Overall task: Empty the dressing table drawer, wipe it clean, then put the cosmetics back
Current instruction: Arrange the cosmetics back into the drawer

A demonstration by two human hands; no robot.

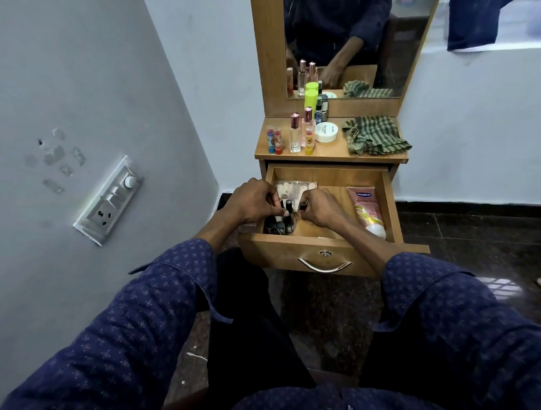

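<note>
A: drawer [390, 199] status?
B: pulled open under the counter [329, 152]. Small dark bottles [279, 226] clustered upright in front-left corner. Pink lotion tube [367, 210] lying along right side, cap toward front. Clear packet [293, 188] at back-left

A: hands?
B: both inside drawer. Left hand [250, 205] grip curled, fingertips pinching a dark bottle cap above the cluster. Right hand [322, 208] grip curled round a small dark item, just beside the left one; can't tell what it is

A: counter?
B: two lip balms [274, 139], two perfume bottles [301, 132], green-capped bottle [311, 99], white jar [326, 131], striped green cloth [374, 135] on right. Mirror [348, 31] behind. Switch panel [109, 201] on left wall
</note>
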